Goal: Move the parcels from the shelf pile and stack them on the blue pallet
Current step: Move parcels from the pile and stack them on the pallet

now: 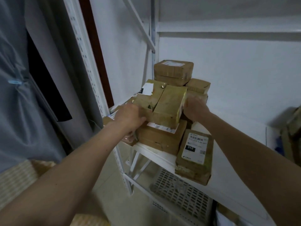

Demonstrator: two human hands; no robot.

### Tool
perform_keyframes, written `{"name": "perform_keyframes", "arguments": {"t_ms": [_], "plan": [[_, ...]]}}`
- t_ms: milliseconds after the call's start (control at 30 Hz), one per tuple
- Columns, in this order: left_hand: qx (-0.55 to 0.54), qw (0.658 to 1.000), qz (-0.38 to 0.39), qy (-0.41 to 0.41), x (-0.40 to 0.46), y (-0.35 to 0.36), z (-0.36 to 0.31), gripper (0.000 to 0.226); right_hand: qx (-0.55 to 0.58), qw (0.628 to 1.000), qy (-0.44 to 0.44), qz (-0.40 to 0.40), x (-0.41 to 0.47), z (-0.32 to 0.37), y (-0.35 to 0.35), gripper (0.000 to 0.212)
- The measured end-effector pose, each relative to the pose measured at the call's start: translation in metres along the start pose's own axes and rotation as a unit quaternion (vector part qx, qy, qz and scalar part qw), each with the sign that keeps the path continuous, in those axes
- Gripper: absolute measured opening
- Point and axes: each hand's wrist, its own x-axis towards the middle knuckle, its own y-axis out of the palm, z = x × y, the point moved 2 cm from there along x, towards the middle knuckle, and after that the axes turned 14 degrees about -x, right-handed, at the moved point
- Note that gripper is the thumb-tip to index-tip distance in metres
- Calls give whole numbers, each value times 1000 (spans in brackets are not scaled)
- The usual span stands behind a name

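Observation:
A pile of brown taped parcels lies on the white shelf (pixel 228 185). I hold a large cardboard parcel (pixel 164 103) on top of the pile. My left hand (pixel 130 115) grips its near left side, and my right hand (pixel 194 108) grips its right end. A squat parcel (pixel 173 71) sits highest at the back, with a smaller one (pixel 197 85) to its right. Under the held parcel lies a flat parcel (pixel 160 138). A labelled parcel marked 010 (pixel 194 154) lies at the shelf's front edge. The blue pallet is out of view.
White slotted shelf uprights (pixel 88 66) rise at left, beside a grey-blue hanging cloth (pixel 17 79). A white perforated basket (pixel 180 194) sits on the level below. More brown parcels (pixel 291 128) show blurred at the right edge. A white wall stands behind the shelf.

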Motion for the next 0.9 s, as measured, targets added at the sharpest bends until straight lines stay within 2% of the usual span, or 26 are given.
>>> {"name": "perform_keyframes", "arguments": {"t_ms": [67,167,267,333,433,500,633,767,900], "plan": [[-51,997,-36,44,19,0,-24,41,-3,1000,30,-8,12,-21,-4,14],[-91,989,-25,113,51,11,-64,44,-8,998,59,8,29,-53,-5,24],[-98,982,21,159,81,32,-101,37,-23,997,54,44,43,-81,1,30],[-78,978,62,183,95,49,-123,34,-37,996,17,78,49,-96,10,28],[-68,968,141,194,101,77,-147,25,-49,983,-25,175,48,-109,29,30],[-37,959,199,197,96,96,-157,19,-52,972,-33,227,45,-117,44,35],[77,934,297,185,82,123,-164,28,-49,955,-4,292,33,-127,70,48],[120,918,348,146,67,136,-158,43,-24,951,1,307,19,-128,77,49],[113,910,390,85,47,142,-143,41,0,952,15,307,8,-126,79,47]]}}
